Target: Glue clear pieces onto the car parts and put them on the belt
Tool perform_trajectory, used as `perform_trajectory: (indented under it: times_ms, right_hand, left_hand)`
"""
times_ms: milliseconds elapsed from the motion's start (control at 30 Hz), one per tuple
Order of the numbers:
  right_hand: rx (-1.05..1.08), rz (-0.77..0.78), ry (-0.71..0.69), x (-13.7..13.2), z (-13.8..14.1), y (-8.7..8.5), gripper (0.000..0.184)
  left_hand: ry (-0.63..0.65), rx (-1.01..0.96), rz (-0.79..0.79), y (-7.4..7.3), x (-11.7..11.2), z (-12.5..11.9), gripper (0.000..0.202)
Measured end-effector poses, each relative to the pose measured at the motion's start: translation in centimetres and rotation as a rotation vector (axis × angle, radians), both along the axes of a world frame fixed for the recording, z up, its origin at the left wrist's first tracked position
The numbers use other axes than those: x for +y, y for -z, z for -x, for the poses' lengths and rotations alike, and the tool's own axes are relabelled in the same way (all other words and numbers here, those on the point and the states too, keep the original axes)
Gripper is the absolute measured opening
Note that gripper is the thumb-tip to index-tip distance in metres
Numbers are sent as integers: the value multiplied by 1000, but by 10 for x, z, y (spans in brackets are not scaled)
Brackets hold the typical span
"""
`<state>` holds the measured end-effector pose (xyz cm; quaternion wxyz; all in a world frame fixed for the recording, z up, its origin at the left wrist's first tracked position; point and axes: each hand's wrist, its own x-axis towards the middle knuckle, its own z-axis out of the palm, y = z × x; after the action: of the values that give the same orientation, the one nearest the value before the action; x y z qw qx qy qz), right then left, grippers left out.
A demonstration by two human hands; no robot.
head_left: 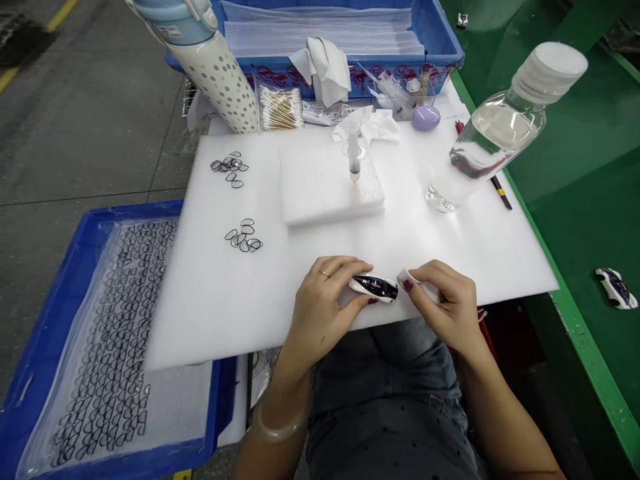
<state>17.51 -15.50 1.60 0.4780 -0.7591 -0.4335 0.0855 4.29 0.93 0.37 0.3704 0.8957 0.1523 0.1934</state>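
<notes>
Between the thumb and fingers of my left hand (327, 293) is a small white-and-black toy car (375, 287), held just above the near edge of the white foam board (215, 293). My right hand (445, 297) pinches a folded white wipe (425, 285) close to the car's right end. Whether the wipe touches the car I cannot tell. Beyond my hands, a syringe (354, 157) stands upright on a foam block (327, 187). Two small groups of black-rimmed clear pieces (244, 237) lie to the left on the board.
A tilted clear bottle (493, 127) and tweezers (501, 193) lie right. A dotted flask (215, 73), cotton swabs (281, 109), a purple egg-shaped item (426, 118) and a blue bin (445, 50) line the back. Another toy car (616, 289) sits on green surface. A blue tray (200, 450) holds many rimmed pieces.
</notes>
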Motion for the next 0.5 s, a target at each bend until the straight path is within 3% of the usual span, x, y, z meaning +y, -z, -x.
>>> perform_trajectory:
  times_ms: [100,333,500]
  right_hand:
    - [-183,-60,-17,-1,6,9,15]
    - [-534,-107,-49,4,17,19,15]
    - [-396,-162,-221,-3,9,-1,19]
  left_hand:
    - [-60,-10,-16,0,-2,0,27]
    - [-2,53,-22,-5,-2,2,30]
    - [2,60,-30,-2,-2,2,26]
